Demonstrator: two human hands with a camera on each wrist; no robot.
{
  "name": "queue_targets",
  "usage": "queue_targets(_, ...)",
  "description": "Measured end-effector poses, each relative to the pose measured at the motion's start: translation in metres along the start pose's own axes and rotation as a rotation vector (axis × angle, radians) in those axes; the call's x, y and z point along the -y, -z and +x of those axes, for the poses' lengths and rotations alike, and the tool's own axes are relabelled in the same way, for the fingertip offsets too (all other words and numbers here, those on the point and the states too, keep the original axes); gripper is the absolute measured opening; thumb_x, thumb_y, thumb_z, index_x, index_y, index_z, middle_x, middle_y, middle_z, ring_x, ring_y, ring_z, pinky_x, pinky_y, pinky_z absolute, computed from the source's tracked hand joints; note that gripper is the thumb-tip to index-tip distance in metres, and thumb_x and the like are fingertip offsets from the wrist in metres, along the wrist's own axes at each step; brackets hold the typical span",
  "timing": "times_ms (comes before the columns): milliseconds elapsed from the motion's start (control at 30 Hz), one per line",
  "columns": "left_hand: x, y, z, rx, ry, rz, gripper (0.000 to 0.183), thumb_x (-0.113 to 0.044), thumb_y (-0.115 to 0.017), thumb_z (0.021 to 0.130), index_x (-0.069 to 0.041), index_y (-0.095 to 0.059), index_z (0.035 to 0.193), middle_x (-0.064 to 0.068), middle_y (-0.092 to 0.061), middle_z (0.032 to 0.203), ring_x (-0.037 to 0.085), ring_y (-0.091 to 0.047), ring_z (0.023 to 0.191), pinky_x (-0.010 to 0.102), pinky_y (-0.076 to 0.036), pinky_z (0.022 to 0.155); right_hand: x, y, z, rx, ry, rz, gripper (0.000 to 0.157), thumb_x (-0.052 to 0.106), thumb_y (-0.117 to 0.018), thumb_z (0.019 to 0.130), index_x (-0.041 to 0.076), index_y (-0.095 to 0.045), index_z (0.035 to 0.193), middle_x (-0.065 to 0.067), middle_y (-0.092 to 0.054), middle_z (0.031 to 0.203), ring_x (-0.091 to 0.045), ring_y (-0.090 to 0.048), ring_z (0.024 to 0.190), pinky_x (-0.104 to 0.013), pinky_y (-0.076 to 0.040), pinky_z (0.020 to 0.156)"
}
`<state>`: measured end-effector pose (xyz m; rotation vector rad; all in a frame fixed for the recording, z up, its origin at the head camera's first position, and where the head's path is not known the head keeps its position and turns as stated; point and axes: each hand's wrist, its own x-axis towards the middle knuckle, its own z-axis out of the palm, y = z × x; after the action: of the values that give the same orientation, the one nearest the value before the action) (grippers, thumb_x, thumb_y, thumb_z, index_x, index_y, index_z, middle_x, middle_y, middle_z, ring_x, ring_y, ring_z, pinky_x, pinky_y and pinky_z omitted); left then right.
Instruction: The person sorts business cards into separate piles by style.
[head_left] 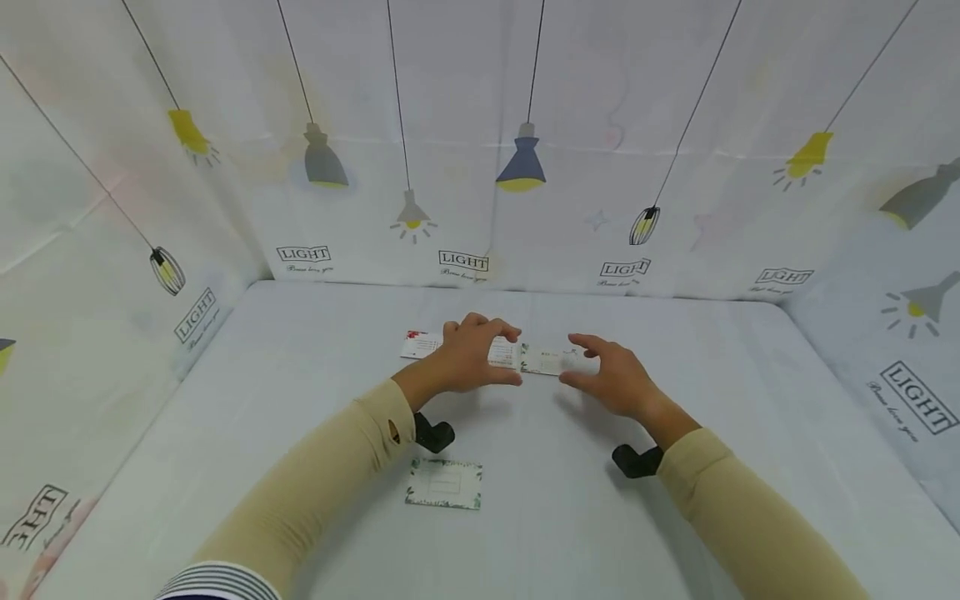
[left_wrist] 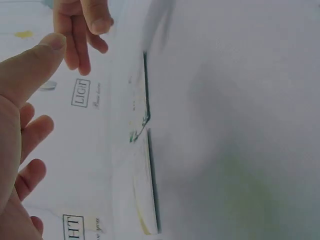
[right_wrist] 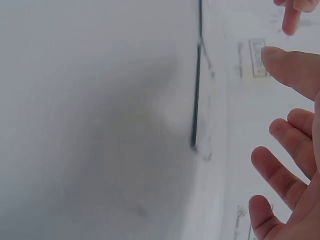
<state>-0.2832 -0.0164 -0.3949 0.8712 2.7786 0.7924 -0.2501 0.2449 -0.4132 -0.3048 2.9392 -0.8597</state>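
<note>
In the head view my left hand [head_left: 471, 354] hovers over a row of small printed cards toward the back of the table, thumb and fingers spread apart and holding nothing. It partly covers a white card with red flowers [head_left: 420, 342], whose right part shows lines of print. Butted close against that is a card with a green leafy edge [head_left: 542, 360]. My right hand [head_left: 611, 377] hangs by this card's right end, thumb and fingers parted with nothing between them. Both wrist views show the cards lying flat, below the hands.
Nearer to me lies another card with a leafy border [head_left: 444, 483], beside my left forearm. Black wrist-camera mounts [head_left: 636, 461] stick out under both wrists. The white table [head_left: 540, 517] ends at a lamp-printed fabric backdrop [head_left: 570, 225] at the back and sides.
</note>
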Motion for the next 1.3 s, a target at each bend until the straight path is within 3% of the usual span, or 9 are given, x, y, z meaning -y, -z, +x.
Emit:
queue_targets(267,0.007,0.014,-0.062,0.038,-0.009,-0.006,0.068,-0.045,-0.088,0.075,-0.020,-0.059,0.131,-0.007,-0.055,0.130,0.021,-0.037,0.130,0.050,-0.024,0.100,0.033,-0.013,-0.025,0.006,0.076,0.017,0.071,0.036,-0.077,0.087,0.008,-0.049,0.147,-0.021,-0.060,0.131,-0.039,-0.055,0.117,-0.057,-0.046,0.092)
queue_targets(533,0.025,0.005,-0.117,0.081,0.039,0.051,0.070,-0.044,-0.092,0.068,-0.019,-0.061,0.125,-0.008,-0.060,0.122,0.020,-0.041,0.125,0.048,-0.023,0.096,0.065,-0.039,-0.054,0.054,0.133,0.037,0.071,0.038,-0.083,0.081,0.011,-0.057,0.141,-0.007,-0.059,0.136,-0.030,-0.057,0.118,-0.053,-0.044,0.097)
queue_targets(733,0.034,-0.003,-0.150,0.111,0.079,0.070,0.074,-0.046,-0.094,0.062,-0.020,-0.061,0.123,-0.005,-0.059,0.120,0.020,-0.042,0.119,0.048,-0.024,0.092,0.085,-0.058,-0.066,0.159,0.197,-0.044,0.076,0.044,-0.086,0.075,0.012,-0.059,0.139,-0.004,-0.061,0.133,-0.028,-0.055,0.118,-0.051,-0.042,0.098)
queue_targets(900,0.039,-0.009,-0.167,0.104,0.065,0.111,0.073,-0.049,-0.093,0.062,-0.020,-0.060,0.121,-0.007,-0.061,0.118,0.020,-0.042,0.115,0.047,-0.024,0.086,0.097,-0.071,-0.073,0.242,0.260,-0.134,0.082,0.051,-0.086,0.072,0.013,-0.058,0.139,-0.004,-0.062,0.133,-0.027,-0.053,0.118,-0.051,-0.039,0.095)
queue_targets(1033,0.041,-0.012,-0.170,0.082,0.057,0.129,0.065,-0.045,-0.092,0.066,-0.019,-0.062,0.118,-0.009,-0.061,0.110,0.019,-0.043,0.113,0.047,-0.025,0.085,0.104,-0.080,-0.076,0.270,0.284,-0.176,0.082,0.052,-0.085,0.071,0.012,-0.060,0.137,-0.002,-0.063,0.132,-0.025,-0.053,0.116,-0.049,-0.039,0.094)
queue_targets(1300,0.041,-0.012,-0.172,0.036,0.036,0.114,0.048,-0.036,-0.089,0.075,-0.021,-0.063,0.112,-0.009,-0.059,0.104,0.018,-0.044,0.109,0.048,-0.025,0.084,0.114,-0.088,-0.078,0.214,0.307,-0.238,0.063,0.043,-0.083,0.078,0.012,-0.064,0.130,0.000,-0.067,0.124,-0.024,-0.054,0.113,-0.047,-0.040,0.094)
